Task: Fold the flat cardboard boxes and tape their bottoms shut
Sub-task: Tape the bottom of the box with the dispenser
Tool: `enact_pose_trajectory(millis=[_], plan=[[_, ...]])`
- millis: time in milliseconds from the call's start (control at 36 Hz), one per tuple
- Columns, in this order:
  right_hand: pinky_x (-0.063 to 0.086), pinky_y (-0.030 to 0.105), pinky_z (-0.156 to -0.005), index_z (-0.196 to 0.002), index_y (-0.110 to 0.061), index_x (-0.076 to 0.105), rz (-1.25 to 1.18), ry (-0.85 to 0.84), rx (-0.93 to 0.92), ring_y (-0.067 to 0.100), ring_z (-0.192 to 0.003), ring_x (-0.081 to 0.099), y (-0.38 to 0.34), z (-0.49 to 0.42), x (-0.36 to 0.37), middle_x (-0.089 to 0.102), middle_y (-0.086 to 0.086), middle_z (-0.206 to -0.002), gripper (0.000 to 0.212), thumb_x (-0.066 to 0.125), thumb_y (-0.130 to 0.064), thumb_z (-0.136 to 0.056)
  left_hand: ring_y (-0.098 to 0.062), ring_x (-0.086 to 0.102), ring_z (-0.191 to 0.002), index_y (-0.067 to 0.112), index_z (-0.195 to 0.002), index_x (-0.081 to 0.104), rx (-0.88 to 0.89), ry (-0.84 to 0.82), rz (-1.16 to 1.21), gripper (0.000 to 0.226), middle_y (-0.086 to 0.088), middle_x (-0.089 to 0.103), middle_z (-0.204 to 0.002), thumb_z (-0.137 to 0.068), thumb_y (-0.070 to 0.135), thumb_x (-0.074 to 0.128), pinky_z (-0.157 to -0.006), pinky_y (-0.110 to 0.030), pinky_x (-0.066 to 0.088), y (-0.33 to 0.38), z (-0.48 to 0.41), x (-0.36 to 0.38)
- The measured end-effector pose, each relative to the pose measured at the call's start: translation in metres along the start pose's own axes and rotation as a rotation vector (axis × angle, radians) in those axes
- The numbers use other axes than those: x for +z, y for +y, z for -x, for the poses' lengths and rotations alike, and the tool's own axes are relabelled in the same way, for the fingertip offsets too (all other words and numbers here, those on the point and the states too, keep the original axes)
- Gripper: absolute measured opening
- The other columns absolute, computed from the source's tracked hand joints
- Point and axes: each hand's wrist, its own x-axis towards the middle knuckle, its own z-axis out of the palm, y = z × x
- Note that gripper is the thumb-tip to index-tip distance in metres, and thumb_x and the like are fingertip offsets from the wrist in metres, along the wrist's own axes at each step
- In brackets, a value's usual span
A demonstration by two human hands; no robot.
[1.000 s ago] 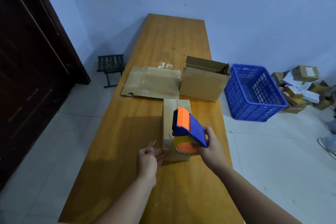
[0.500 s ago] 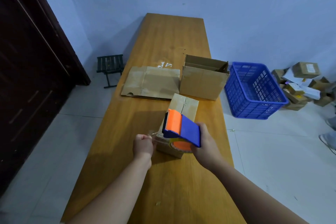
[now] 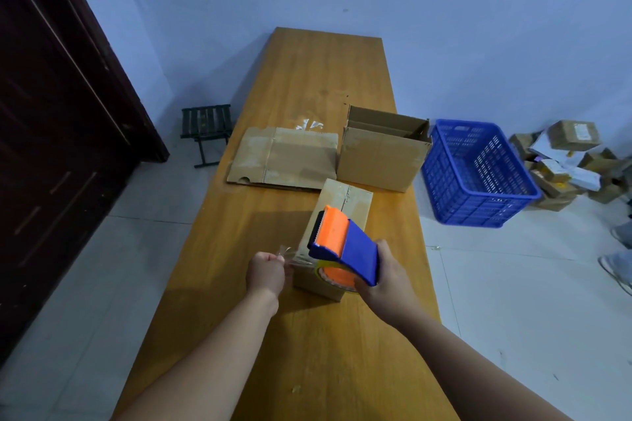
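Note:
A small folded cardboard box stands on the wooden table, its closed flaps facing up with a seam down the middle. My right hand grips a blue and orange tape dispenser above the box's near end. My left hand pinches the clear tape end pulled out to the left of the dispenser. Behind lie a flat cardboard box and an open folded box.
A blue plastic crate sits on the floor right of the table, with a heap of parcels beyond it. A small dark stool stands left of the table near a dark door. A shoe shows at the right edge.
The small box has turned slightly clockwise. My left hand pulled the tape end out to the left of the dispenser, and the dispenser dropped closer to the box's near end.

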Motion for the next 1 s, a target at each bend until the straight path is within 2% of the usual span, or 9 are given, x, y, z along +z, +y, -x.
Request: enact_pose_trajectory(millis=[167,278,417,583,722,806,861,944,1000], plan=[[0.046,0.012,-0.062,-0.104,-0.029,0.041,0.009,0.012,0.016,-0.004,-0.09,0.057,-0.003,0.0,0.004,0.056,-0.013,-0.098,0.038,0.072,-0.033,-0.082,-0.026,0.06,-0.099,0.013,-0.107,0.054,-0.022,-0.023,0.017,0.012,-0.01,0.061,-0.104,-0.096,0.012,0.048,-0.091,-0.045,0.051,0.001,-0.001,-0.002],[0.045,0.013,-0.061,-0.101,-0.031,0.039,-0.002,0.015,0.031,-0.001,-0.089,0.058,-0.006,0.0,0.005,0.055,-0.013,-0.097,0.037,0.071,-0.032,-0.082,-0.025,0.061,-0.095,0.016,-0.092,0.054,-0.01,-0.034,-0.001,0.008,-0.009,0.062,-0.099,-0.095,0.011,0.049,-0.088,-0.041,0.053,0.0,-0.001,-0.002],[0.044,0.014,-0.062,-0.106,-0.025,0.041,-0.034,0.046,0.066,0.004,-0.089,0.058,-0.009,0.0,0.008,0.054,-0.013,-0.097,0.037,0.071,-0.029,-0.084,-0.025,0.061,-0.093,0.015,-0.091,0.055,-0.026,-0.034,-0.023,0.007,-0.009,0.062,-0.096,-0.094,0.01,0.051,-0.088,-0.041,0.053,0.0,-0.004,0.0],[0.044,0.015,-0.061,-0.103,-0.027,0.039,-0.052,0.068,0.097,0.006,-0.088,0.057,-0.01,0.001,0.012,0.052,-0.013,-0.095,0.036,0.069,-0.023,-0.085,-0.025,0.061,-0.086,0.005,-0.095,0.061,-0.141,-0.078,0.086,0.006,-0.013,0.064,-0.093,-0.091,0.006,0.056,-0.08,-0.037,0.053,-0.001,-0.011,-0.004],[0.045,0.015,-0.061,-0.102,-0.029,0.038,-0.051,0.056,0.099,0.005,-0.089,0.058,-0.012,-0.001,0.01,0.053,-0.013,-0.096,0.036,0.07,-0.027,-0.084,-0.018,0.055,-0.072,0.001,-0.091,0.061,-0.33,-0.198,0.281,0.004,-0.012,0.058,-0.084,-0.09,0.002,0.057,-0.056,-0.025,0.047,0.003,-0.01,-0.009],[0.046,0.015,-0.062,-0.102,-0.029,0.039,-0.049,0.064,0.1,0.006,-0.089,0.059,-0.011,-0.001,0.011,0.054,-0.012,-0.096,0.037,0.07,-0.028,-0.084,-0.018,0.054,-0.068,0.002,-0.088,0.058,-0.426,-0.245,0.342,0.006,-0.012,0.056,-0.08,-0.09,0.0,0.053,-0.056,-0.024,0.045,0.001,-0.009,-0.011],[0.046,0.015,-0.061,-0.103,-0.028,0.039,-0.047,0.066,0.101,0.006,-0.089,0.059,-0.011,-0.002,0.011,0.055,-0.012,-0.096,0.037,0.071,-0.027,-0.084,-0.02,0.053,-0.067,0.001,-0.087,0.057,-0.447,-0.2,0.248,0.008,-0.013,0.054,-0.078,-0.091,0.001,0.05,-0.056,-0.025,0.046,-0.009,-0.01,-0.008],[0.047,0.016,-0.062,-0.103,-0.027,0.038,-0.04,0.058,0.111,0.007,-0.088,0.059,-0.011,-0.004,0.011,0.054,-0.012,-0.096,0.039,0.072,-0.024,-0.084,-0.024,0.056,-0.076,0.005,-0.094,0.055,-0.341,-0.051,0.02,0.01,-0.012,0.055,-0.086,-0.092,0.002,0.046,-0.068,-0.032,0.048,-0.03,-0.004,0.0],[0.046,0.015,-0.061,-0.104,-0.027,0.038,-0.031,0.053,0.112,0.007,-0.087,0.059,-0.01,-0.004,0.01,0.053,-0.012,-0.095,0.039,0.071,-0.023,-0.084,-0.027,0.057,-0.099,0.011,-0.114,0.052,-0.089,0.08,-0.139,0.023,-0.009,0.057,-0.105,-0.094,0.002,0.045,-0.082,-0.035,0.047,-0.036,0.004,0.0]])
